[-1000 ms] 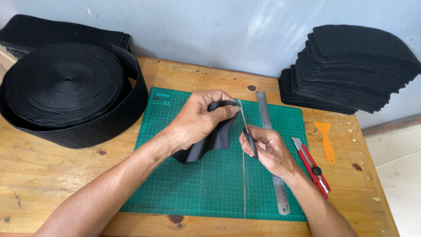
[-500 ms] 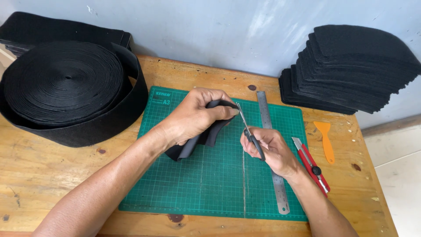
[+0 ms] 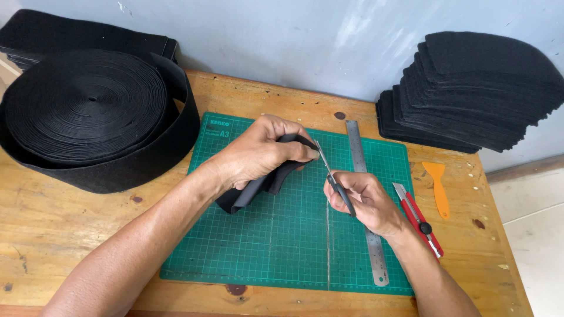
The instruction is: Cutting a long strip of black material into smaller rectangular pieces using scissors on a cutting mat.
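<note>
Scissors (image 3: 333,176) tilted nearer the black strip (image 3: 264,182) — left hand (image 3: 258,154) fingers grip it, right hand (image 3: 364,199) fingers grip scissors.

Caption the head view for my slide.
Left hand grips black strip; right hand holds small blade over green cutting mat.

strip under left hand (image 3: 258,157): middle of the black strip (image 3: 249,191) covered by the fingers; its full length cannot be told.
tool in right hand (image 3: 364,202): handle of the scissors (image 3: 335,179) buried in the fist; blade tips too thin to tell apart.
steel ruler (image 3: 357,144): mid-length hidden by the wrist.
roll (image 3: 88,114): cut by the left picture edge.
stack at far left bench corner (image 3: 82,38): partly behind the roll.
bench (image 3: 53,235): near edge out of frame.
</note>
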